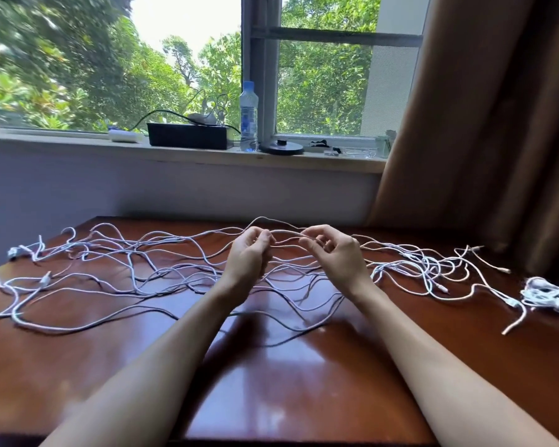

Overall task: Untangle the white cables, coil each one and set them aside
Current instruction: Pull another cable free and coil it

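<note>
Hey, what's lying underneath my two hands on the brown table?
Tangled white cables lie spread on the glossy brown wooden table. The left hand and right hand each pinch a raised strand. The forearms cover where some strands cross.

Wooden table, tangled white cables, one bundle.

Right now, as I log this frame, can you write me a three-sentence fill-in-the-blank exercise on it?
The left hand and right hand both pinch a raised white ____ above the table.
The clear bottle stands on the ____.
A coiled bundle lies near the table's ____ edge.
Missing words: cable; windowsill; right.
</note>
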Action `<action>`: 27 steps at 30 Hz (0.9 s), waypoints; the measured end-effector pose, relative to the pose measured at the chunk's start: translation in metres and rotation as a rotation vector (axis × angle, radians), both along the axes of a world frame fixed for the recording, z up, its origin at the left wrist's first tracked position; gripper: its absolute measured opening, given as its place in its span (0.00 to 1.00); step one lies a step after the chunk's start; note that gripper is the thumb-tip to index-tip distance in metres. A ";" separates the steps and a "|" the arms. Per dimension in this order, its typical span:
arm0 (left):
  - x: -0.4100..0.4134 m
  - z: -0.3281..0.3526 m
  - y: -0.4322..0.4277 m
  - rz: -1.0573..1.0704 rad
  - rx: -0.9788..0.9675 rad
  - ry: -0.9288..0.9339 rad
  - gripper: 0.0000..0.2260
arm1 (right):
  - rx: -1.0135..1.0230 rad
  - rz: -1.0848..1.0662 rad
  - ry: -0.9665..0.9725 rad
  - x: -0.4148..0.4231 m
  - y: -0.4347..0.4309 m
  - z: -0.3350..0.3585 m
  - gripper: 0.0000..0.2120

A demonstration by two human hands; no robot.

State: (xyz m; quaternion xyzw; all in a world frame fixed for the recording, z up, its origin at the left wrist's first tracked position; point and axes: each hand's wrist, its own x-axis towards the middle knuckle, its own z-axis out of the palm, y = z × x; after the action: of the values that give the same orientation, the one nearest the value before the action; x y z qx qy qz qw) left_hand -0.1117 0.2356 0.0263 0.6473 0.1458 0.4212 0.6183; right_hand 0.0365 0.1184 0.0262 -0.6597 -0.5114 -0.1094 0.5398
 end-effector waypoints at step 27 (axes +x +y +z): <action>-0.017 0.017 0.010 -0.486 -0.759 -0.481 0.24 | -0.126 -0.008 -0.050 -0.010 -0.002 -0.015 0.09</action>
State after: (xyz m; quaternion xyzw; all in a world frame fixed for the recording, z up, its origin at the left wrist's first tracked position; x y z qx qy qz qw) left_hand -0.1292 0.2457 0.0431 0.2772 -0.0126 0.3199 0.9059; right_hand 0.0262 0.1168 0.0112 -0.6913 -0.5281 -0.0958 0.4838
